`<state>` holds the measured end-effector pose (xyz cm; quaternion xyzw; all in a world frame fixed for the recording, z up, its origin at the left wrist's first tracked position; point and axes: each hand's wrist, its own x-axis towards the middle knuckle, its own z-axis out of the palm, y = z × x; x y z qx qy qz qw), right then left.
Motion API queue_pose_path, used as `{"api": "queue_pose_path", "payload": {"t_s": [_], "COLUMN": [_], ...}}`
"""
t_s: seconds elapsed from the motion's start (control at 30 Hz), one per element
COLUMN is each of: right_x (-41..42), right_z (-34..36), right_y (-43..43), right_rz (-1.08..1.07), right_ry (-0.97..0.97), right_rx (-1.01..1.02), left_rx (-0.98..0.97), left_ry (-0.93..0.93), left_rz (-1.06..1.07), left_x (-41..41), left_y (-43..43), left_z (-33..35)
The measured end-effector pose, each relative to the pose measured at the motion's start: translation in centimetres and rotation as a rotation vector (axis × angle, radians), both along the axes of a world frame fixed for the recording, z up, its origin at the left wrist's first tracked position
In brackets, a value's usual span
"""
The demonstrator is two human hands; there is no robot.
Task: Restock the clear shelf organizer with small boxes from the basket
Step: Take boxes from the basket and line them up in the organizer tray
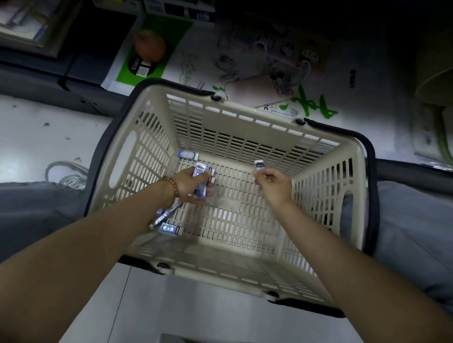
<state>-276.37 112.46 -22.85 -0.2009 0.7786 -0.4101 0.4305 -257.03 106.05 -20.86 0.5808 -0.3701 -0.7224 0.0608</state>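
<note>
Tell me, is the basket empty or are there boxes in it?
Not empty. A few boxes lie on the basket floor near its left wall; most of the floor is bare.

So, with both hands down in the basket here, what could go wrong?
The left hand grips several boxes at once; one could slip out on the lift. The right hand only pinches a single box by its end, a weak hold. Loose boxes lie under the left forearm and in the far corner of the basket, easily missed.
</note>
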Motion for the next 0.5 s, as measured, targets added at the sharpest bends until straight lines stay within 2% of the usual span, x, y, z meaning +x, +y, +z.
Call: {"api": "queue_pose_path", "payload": {"t_s": [0.13,0.23,0.37,0.5], "right_x": [1.4,1.4,0.7,0.1], "right_z": [7.5,14.2,22.4,27.0], "right_y": [-2.4,-3.2,-3.4,-1.8], "right_rz": [0.090,0.242,0.475,0.503], "right_ry": [-0.148,-0.210,-0.057,-0.075], "right_rx": [-0.158,-0.241,-0.258,-0.389], "left_rx": [-0.158,-0.282,-0.461,-0.475], "left_ry": [-0.061,-0.053,0.093,0.266], "left_rz": [-0.059,-0.065,-0.061,-0.001], "left_x": [0.2,0.1,-0.3,-0.3], "left_y": [-1.8,-3.3,-3.6,-1.9], "left_z": [6.2,12.5,20.5,25.0]}}
